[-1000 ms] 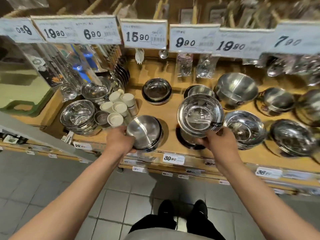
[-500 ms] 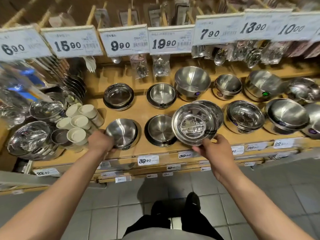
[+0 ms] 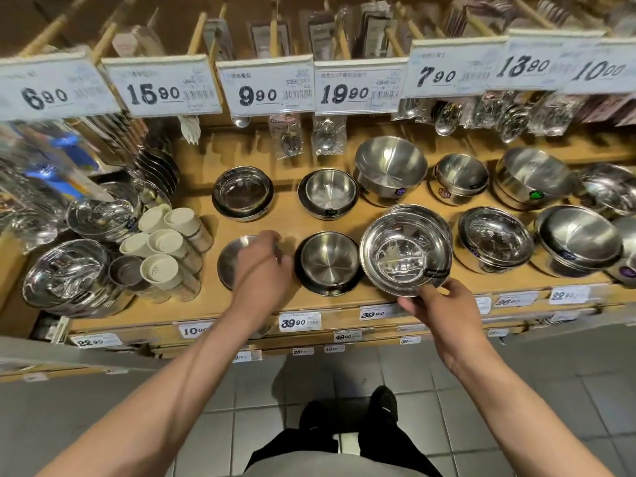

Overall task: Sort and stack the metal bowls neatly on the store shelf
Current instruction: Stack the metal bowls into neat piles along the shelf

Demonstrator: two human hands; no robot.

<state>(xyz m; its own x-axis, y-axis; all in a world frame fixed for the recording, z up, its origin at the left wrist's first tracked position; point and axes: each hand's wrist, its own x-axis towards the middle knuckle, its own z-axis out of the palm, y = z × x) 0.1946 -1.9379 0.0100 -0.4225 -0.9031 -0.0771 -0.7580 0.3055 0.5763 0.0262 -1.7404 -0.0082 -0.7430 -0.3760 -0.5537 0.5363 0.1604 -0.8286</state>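
Both hands reach over the wooden shelf [image 3: 282, 215]: the right hand [image 3: 444, 309] pinches the near rim of a shiny steel bowl [image 3: 404, 254], tilted above the front row at about four o'clock; the left hand [image 3: 262, 266], fingers curled, rests on a matte steel bowl [image 3: 229, 261] at seven o'clock. Between them sits a black-based bowl [image 3: 328, 263]. At nine o'clock, white cups [image 3: 165, 242] cluster beside stacked mirror bowls [image 3: 67, 273].

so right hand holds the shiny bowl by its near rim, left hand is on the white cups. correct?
Not quite. In the head view the left hand is on a metal bowl at the shelf front, beside the white cups. The right hand does hold the shiny bowl by its near rim.
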